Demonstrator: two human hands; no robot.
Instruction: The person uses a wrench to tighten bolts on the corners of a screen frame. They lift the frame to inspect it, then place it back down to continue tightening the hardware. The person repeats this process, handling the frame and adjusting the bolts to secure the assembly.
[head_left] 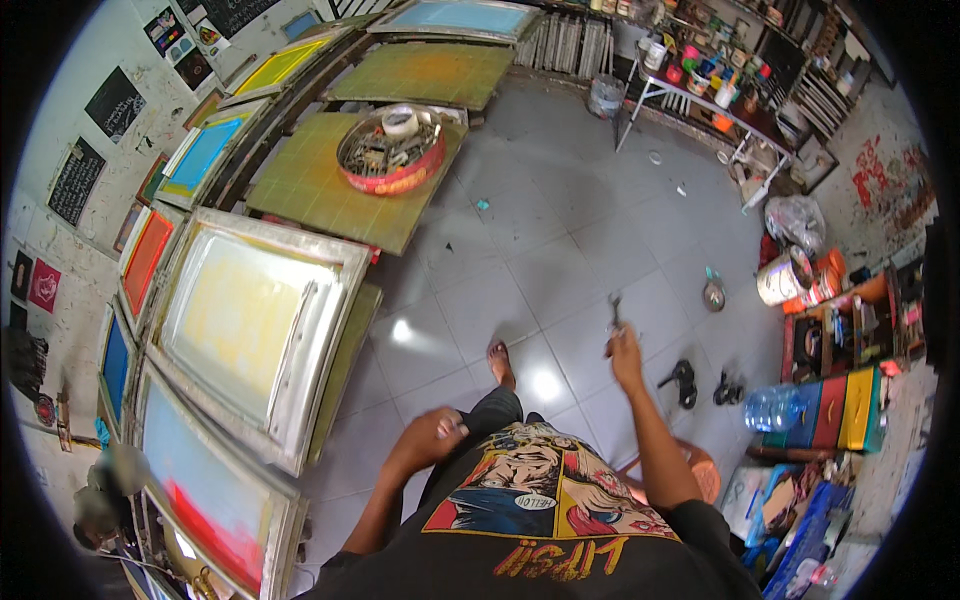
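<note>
My right hand [624, 352] is raised over the tiled floor, its fingers closed round a small dark wrench [615, 304] whose forked end points up. In front of my body is my left hand [435, 438], with its fingers curled in; a pale patch shows at the fingers, and what they hold, if anything, is hidden. To the left of that hand lies a screen-printing frame [358, 262] with pale yellow mesh. Beyond it, a round red tin [395, 183] full of small metal parts and a roll of tape [399, 122] sits on a greenish board [300, 170].
More printing frames line the left side, among them a blue and red one [205, 480]. At the far right stands a folding table [690, 98] with pots and tubs. Nearer on the right are a paint bucket [783, 280], a water jug [773, 409] and shelves [840, 335].
</note>
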